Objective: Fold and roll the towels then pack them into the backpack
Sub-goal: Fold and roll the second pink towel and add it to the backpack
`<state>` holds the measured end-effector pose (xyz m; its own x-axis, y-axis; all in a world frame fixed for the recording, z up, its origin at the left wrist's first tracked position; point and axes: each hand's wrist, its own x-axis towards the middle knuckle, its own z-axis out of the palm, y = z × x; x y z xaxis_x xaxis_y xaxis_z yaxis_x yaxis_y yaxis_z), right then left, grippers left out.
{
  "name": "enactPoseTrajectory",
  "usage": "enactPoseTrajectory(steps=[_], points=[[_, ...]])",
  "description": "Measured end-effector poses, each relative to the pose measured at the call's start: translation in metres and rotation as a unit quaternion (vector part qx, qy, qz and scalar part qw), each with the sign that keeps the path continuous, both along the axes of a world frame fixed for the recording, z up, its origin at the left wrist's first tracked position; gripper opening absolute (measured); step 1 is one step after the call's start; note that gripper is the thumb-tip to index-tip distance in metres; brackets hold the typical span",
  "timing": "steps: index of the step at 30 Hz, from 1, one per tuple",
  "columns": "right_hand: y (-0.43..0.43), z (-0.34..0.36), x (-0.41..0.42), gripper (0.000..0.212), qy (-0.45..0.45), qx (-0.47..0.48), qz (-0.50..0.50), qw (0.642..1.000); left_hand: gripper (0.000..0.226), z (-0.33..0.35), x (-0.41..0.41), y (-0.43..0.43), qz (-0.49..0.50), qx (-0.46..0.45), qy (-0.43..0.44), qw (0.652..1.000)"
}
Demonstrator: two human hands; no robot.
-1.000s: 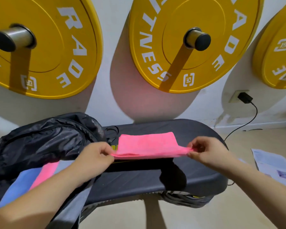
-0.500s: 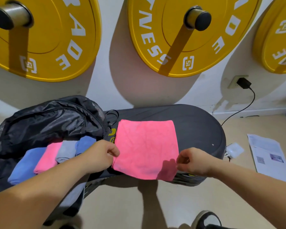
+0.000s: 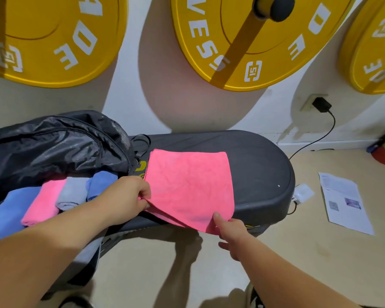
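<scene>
Folded pink towel [image 3: 191,185] flat on bench [image 3: 260,165] right of backpack [image 3: 53,147], left hand [image 3: 125,196] pinching its left edge, right hand [image 3: 229,232] pinching near corner, thumb on top; likely soft, light, floppy, best held at edges.

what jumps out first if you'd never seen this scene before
Big yellow weight plates hang on the wall across the top. Below, a bright pink towel lies on the dark bench, its near corners pinched by the left hand and right hand. At left, rolled towels in blue, pink and grey sit in the open black backpack.
</scene>
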<state>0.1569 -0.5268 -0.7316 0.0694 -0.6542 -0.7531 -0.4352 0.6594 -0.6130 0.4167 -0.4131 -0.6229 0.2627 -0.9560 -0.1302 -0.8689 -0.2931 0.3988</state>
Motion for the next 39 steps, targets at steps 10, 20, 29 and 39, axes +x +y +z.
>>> enactPoseTrajectory(steps=[10, 20, 29, 39], points=[[0.002, 0.018, -0.026, 0.026, -0.086, -0.04, -0.097, 0.991, 0.03, -0.004, 0.011, 0.007, 0.051, 0.078, 0.067, 0.993], [-0.01, 0.095, -0.034, 0.022, -0.218, -0.047, -0.073, 0.972, 0.016, -0.005, 0.007, 0.014, 0.198, 0.049, 0.298, 0.932], [-0.002, 0.101, -0.045, 0.01, -0.314, 0.022, -0.154, 0.937, 0.024, 0.01, 0.006, 0.016, 0.266, 0.021, 0.536, 0.8], [-0.009, 0.113, -0.029, 0.027, -0.18, -0.165, -0.124, 0.962, 0.039, 0.011, 0.003, 0.021, 0.139, -0.028, 0.27, 0.952]])
